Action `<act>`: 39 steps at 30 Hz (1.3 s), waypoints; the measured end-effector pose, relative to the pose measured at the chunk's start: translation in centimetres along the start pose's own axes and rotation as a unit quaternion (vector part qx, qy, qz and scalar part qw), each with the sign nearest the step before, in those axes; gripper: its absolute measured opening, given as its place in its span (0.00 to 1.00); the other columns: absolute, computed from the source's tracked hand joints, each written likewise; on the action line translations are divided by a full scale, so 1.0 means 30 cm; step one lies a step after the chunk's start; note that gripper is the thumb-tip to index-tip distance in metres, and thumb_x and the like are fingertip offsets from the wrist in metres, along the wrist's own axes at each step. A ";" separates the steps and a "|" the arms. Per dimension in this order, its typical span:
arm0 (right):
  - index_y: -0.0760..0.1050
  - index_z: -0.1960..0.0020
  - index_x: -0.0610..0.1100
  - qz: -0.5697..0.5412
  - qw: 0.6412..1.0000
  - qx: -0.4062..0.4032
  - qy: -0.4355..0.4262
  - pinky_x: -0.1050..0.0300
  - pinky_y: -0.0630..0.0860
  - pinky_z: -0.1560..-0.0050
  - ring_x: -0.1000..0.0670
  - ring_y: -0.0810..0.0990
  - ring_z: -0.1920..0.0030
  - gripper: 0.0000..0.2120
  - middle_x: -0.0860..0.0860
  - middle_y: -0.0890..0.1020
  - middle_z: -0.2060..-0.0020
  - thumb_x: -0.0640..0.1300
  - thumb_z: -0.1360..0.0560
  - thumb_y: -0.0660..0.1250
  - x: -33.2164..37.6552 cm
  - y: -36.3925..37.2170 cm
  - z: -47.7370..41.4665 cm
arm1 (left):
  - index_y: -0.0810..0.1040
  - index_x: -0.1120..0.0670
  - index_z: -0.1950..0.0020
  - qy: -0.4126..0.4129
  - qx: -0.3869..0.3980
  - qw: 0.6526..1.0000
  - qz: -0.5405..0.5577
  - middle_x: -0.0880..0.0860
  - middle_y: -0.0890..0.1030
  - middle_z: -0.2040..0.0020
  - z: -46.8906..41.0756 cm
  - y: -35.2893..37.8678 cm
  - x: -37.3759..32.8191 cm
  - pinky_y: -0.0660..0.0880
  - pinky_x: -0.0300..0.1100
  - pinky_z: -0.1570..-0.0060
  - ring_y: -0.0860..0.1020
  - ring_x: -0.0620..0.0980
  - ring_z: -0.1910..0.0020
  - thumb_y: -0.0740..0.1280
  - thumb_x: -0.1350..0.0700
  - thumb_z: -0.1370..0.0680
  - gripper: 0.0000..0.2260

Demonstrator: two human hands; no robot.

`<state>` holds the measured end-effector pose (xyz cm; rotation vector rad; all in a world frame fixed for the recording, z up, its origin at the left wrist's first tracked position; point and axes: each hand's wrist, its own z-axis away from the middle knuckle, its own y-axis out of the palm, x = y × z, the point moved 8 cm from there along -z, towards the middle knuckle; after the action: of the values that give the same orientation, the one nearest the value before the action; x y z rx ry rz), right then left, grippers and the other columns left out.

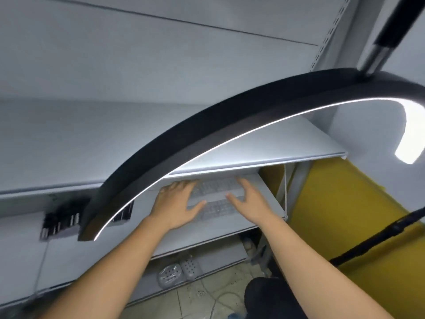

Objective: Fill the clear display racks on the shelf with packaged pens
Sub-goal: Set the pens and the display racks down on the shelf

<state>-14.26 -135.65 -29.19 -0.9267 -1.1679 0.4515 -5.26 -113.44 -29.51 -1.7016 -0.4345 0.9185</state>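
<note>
Both hands reach to the clear display rack [216,201], which lies on the shelf [264,196] in the middle of the frame, a little to the right. The left hand [177,203] lies flat at the rack's left side, fingers spread, thumb on its front edge. The right hand [248,199] is on the right side, also open, fingers stretched along the top. Neither hand is closed around anything; they seem to press or steady the rack, and no pen pack is in them.

The rack looks transparent and I see only its grid of slots, so I judge it is not yet filled, though the picture is blurred there. At the lower left of the frame a second rack [62,219] stands on the same shelf and holds dark packaged pens [69,212]; this one seems done or nearly done. A big curved black lamp [207,134] with a bright strip crosses the centre and hides part of the shelf between the two racks, so more stock may be behind it.

To my eye the task is partly done: one rack loaded, one placed and waiting for pens.
</note>
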 end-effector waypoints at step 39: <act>0.63 0.21 0.54 0.142 0.957 -0.019 -0.254 0.45 0.58 0.24 0.45 0.64 0.23 0.33 0.50 0.69 0.24 0.67 0.21 0.62 -0.268 0.371 -0.206 | 0.61 0.40 0.19 -0.109 -0.113 0.981 -0.112 0.46 0.71 0.23 0.007 0.436 0.157 0.67 0.56 0.29 0.68 0.52 0.24 0.54 0.25 0.22 0.35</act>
<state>-9.80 -137.55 -43.45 -1.0502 -1.5145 0.9443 -4.56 -114.41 -43.35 -1.7173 -0.8865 0.9192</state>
